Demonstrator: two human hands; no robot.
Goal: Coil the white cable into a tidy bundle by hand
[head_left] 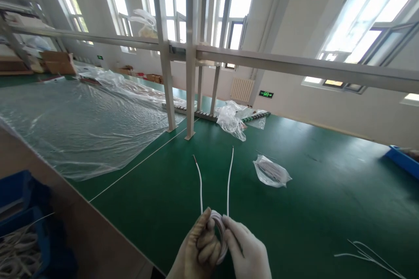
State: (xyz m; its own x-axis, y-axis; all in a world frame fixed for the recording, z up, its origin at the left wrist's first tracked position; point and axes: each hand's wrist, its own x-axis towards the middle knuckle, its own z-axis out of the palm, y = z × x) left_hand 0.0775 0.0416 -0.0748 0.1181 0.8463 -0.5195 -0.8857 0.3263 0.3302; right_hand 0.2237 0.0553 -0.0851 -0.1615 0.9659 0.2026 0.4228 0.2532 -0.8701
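Note:
A white cable [218, 219] is wound into a small coil, held over the green table near its front edge. My left hand [198, 246], in a pale glove with stained fingers, is closed round the left side of the coil. On the coil's right side, my gloved right hand [245, 246] pinches the cable between thumb and fingers. Two straight cable ends stick out away from me, one on each side; the left end shows a bit of red near its tip. The lower part of the coil is partly hidden by my hands.
Ahead on the green table [314, 192] lies a clear bag [271, 171] of thin pieces. Loose white cables [369, 255] rest at right. Metal rack posts [190, 74] stand behind. Plastic sheeting [98, 126] covers the left side; a blue bin [49, 235] of cables sits below.

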